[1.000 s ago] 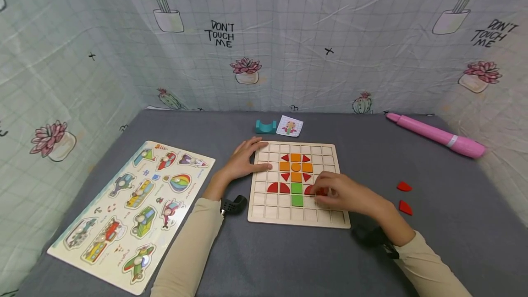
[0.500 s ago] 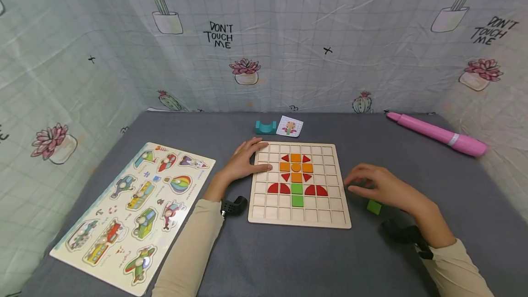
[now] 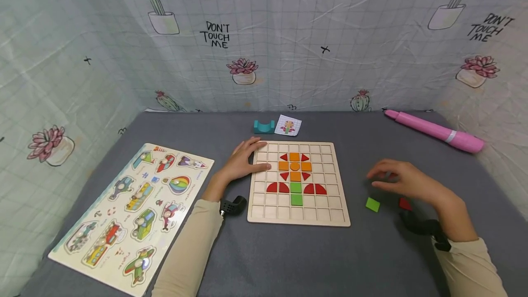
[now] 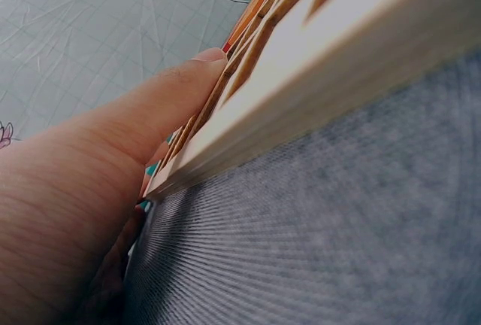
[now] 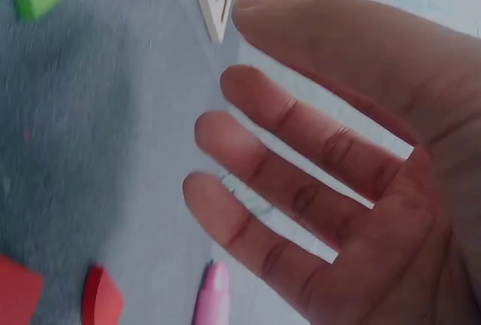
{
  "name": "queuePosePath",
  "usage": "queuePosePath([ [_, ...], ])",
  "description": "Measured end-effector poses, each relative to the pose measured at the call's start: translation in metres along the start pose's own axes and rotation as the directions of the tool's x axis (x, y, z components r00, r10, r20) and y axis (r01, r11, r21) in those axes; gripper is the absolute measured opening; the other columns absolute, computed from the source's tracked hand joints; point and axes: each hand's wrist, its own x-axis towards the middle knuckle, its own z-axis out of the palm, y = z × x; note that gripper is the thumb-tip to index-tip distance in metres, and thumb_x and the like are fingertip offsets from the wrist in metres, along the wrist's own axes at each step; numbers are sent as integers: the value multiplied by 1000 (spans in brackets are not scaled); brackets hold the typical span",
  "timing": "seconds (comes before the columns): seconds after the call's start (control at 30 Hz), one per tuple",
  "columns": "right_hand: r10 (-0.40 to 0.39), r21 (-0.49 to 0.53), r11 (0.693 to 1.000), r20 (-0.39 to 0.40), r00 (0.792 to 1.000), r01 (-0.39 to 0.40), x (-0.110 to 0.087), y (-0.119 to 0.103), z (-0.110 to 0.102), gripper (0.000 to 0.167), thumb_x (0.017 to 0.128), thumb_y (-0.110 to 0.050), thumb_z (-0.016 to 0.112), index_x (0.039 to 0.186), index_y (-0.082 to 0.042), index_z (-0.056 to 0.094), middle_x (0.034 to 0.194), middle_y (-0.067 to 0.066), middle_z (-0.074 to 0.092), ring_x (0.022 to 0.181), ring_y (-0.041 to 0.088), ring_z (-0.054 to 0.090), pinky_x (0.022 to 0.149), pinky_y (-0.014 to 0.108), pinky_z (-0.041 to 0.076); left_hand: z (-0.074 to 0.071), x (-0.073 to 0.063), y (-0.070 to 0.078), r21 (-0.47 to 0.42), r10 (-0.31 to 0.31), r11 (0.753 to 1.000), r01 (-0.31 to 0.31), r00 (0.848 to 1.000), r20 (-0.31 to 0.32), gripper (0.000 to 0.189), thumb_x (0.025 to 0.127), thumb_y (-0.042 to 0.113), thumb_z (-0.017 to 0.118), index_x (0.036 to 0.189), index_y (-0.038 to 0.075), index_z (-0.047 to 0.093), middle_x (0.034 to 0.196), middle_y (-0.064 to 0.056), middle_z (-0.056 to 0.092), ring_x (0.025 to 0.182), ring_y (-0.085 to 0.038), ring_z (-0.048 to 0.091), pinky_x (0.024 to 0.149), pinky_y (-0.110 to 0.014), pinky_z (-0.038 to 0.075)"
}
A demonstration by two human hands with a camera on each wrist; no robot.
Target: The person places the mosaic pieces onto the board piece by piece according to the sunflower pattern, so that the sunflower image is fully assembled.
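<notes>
A wooden grid board [image 3: 264,200] lies in the middle of the table, bearing orange, red and green pieces arranged like a flower. My left hand [image 3: 242,162] rests at the board's upper left edge. In the left wrist view its thumb [image 4: 176,88] lies over the rim, while the other fingers are mostly hidden. Right of the board my right hand [image 3: 406,178] hovers with loosely bent fingers, the palm bare in the right wrist view. Near it on the table lie a green square block [image 3: 373,204] and a red piece [image 3: 405,203]; two red pieces, one a wedge [image 5: 101,295], show in the right wrist view.
Behind the board stand a teal curved holder [image 3: 264,127] and a small pattern card [image 3: 288,125]. A vehicle puzzle board [image 3: 165,210] lies at the left. A thick pink pen [image 3: 433,131] lies at the back right, near the printed cloth wall [image 3: 288,35].
My right hand has left the red pieces on the board and moved right, out over the table. The green block there has come into view. The left hand stays where it was.
</notes>
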Motion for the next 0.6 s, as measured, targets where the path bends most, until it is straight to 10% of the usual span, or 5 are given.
queuePosePath([
  [0.6, 180, 6, 984, 31, 983, -180, -28, 37, -15, 27, 72, 4, 81, 97, 2, 70, 90, -4, 60, 77, 1, 51, 64, 13, 50, -1, 0, 1, 9, 6, 1000, -6, 1000, -3, 74, 87, 34, 73, 149, 13, 41, 160, -12, 24, 149, -35, 11, 119, -54, 3],
])
